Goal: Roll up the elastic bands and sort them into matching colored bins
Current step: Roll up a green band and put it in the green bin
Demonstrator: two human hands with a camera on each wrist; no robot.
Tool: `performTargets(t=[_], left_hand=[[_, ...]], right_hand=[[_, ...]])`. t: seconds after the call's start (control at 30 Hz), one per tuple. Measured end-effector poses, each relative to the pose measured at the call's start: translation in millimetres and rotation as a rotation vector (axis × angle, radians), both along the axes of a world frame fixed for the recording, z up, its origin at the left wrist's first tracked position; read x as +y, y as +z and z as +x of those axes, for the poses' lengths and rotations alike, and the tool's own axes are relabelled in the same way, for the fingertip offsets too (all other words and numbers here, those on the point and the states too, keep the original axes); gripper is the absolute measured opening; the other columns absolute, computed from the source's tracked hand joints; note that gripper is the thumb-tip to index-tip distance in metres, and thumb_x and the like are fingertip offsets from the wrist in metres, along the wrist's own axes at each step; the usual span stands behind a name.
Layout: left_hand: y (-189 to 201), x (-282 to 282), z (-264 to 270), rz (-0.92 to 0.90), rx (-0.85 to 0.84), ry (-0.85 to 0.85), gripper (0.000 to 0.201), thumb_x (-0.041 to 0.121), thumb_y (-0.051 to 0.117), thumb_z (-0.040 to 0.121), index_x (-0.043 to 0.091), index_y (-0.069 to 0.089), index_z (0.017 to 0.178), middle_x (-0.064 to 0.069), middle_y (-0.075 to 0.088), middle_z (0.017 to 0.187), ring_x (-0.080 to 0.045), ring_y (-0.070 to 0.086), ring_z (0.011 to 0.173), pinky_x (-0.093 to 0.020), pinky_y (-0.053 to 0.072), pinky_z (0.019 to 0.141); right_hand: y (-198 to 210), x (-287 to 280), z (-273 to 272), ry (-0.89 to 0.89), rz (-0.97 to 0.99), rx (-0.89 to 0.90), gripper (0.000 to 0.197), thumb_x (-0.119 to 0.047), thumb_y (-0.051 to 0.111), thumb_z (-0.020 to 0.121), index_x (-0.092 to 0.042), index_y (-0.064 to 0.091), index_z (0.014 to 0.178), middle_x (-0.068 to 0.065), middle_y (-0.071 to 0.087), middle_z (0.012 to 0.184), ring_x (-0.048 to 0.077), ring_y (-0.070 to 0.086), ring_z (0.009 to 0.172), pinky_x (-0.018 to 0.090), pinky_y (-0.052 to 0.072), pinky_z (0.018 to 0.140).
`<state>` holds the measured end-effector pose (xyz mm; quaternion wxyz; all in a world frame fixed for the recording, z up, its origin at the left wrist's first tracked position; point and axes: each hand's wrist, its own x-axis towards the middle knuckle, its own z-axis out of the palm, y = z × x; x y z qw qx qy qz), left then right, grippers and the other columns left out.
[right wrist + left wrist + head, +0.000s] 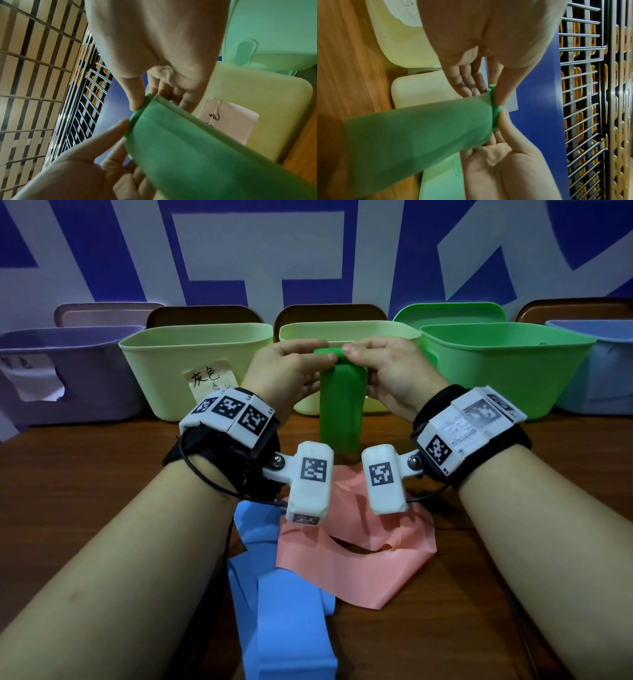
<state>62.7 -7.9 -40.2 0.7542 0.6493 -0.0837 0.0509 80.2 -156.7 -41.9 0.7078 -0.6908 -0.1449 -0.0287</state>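
A green elastic band [339,405] hangs from both hands down to the wooden table [102,467]. Its top edge is wound into a thin roll [494,115]. My left hand [322,356] pinches the roll's left end between thumb and fingers, and my right hand [352,350] pinches the right end the same way. The wrist views show the thumbs [135,105] on one side of the roll and the fingers behind it. A pink band [359,563] and a blue band [284,611] lie crumpled on the table under my wrists. The green bin [507,364] stands at the back right.
A row of bins lines the far edge: purple [68,385], yellow-green with a paper label [191,364], pale yellow [342,332] right behind my hands, then green, then blue [599,371]. Lids lean against the wall behind them.
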Motion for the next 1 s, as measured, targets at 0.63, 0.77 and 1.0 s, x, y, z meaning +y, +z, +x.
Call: performTargets(t=[0.63,0.77,1.0], left_hand=[[-1.4,0.8,0.4,0.009,0.018,-0.028,0.018,0.012,0.061,0.092,0.000,0.064,0.105,-0.002,0.068,0.066,-0.007,0.060,0.051,-0.016,0.046,0.051],[-1.2,1.5,1.4,0.011,0.018,-0.025,0.017,0.005,0.062,0.089,0.007,0.065,0.105,0.000,0.069,0.070,-0.008,0.062,0.061,-0.016,0.051,0.060],[-2.3,-0.7,-2.0,0.107,0.079,-0.086,0.021,0.006,0.063,0.089,0.005,0.063,0.110,-0.009,0.072,0.092,-0.013,0.070,0.066,-0.021,0.051,0.056]], right_hand=[[1.7,0.8,-1.9,0.056,0.084,0.037,0.007,-0.008,0.056,0.093,-0.012,0.058,0.097,0.009,0.064,0.094,0.019,0.066,0.080,0.030,0.056,0.068],[-0.9,0.2,-0.5,0.011,0.008,0.041,0.008,-0.018,0.058,0.094,-0.012,0.062,0.092,0.007,0.067,0.088,0.018,0.066,0.078,0.033,0.054,0.071],[2.1,-0.3,0.5,-0.038,0.068,0.012,0.007,-0.007,0.060,0.090,-0.012,0.060,0.086,0.007,0.063,0.087,0.017,0.064,0.074,0.028,0.053,0.061]])
